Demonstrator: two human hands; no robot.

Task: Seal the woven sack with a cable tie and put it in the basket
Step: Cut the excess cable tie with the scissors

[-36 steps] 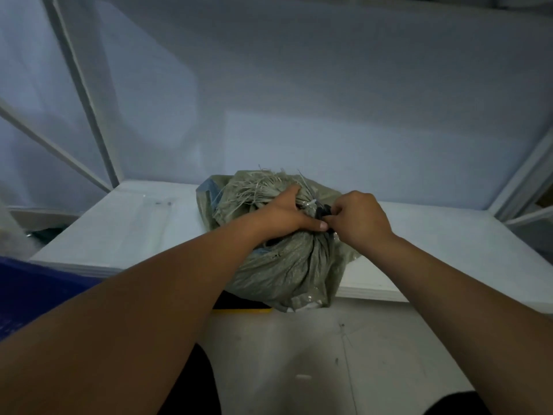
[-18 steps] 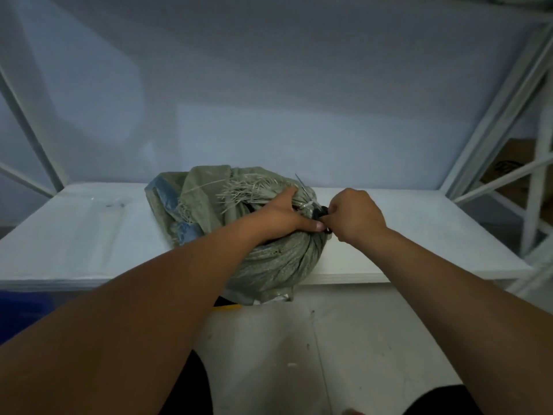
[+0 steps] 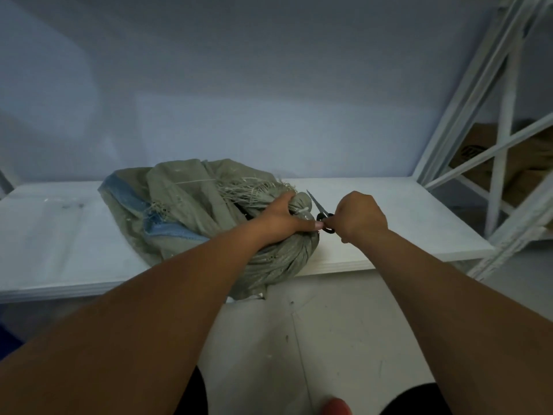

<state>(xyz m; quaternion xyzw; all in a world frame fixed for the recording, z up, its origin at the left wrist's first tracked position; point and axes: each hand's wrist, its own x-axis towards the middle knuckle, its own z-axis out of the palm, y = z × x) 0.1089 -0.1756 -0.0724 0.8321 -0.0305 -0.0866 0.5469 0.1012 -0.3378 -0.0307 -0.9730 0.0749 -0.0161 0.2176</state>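
While the left hand (image 3: 279,215) clamps its curled fingers over the gathered neck of the woven sack (image 3: 191,211), with the thumb lying along the near side of the bunch, the right hand (image 3: 360,217) sits just beside it, fingers curled into the black handles of a pair of scissors (image 3: 324,220); the blades show as one narrow sliver pointing up and away to the left, their tip near the frayed mouth of the sack; between the two hands a pale cable tie (image 3: 302,211) rings the bunched neck, right against the left hand's fingertips; loose strands fan out of the mouth beyond the left hand's knuckles; the sack is grey-green with a blue band on its left side, and it lies on a white shelf board (image 3: 395,235), its ribbed lower body bulging over the board's front edge towards the pale floor (image 3: 329,330); to the right stands a white metal shelf frame (image 3: 505,115) with crossed braces, and behind it are brown cardboard boxes (image 3: 478,151); a sliver of blue at the lower left edge is too small to identify.
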